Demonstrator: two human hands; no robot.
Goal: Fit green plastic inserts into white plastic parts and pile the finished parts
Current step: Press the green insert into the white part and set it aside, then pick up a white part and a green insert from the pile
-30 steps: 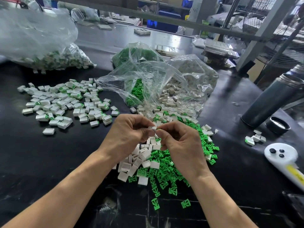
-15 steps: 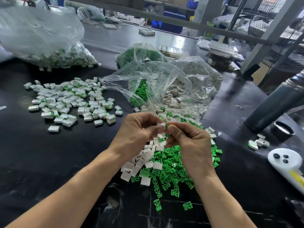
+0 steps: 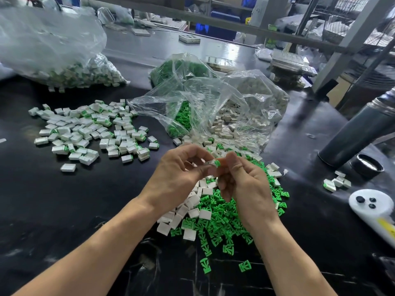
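Observation:
My left hand pinches a small white plastic part between thumb and fingers. My right hand pinches a green insert whose end sits against the white part's right end. Both hands hover above a mixed heap of loose green inserts and white parts on the black table. To the left lies a spread pile of finished white parts with green showing.
An open clear bag holding green inserts and white parts lies behind my hands. A large bag of finished parts sits at far left. A dark flask, its cap, a few finished parts and a white controller are at right.
My hands stay together over the heap; the green insert now shows at the white part's right end. The camera view shifted slightly.

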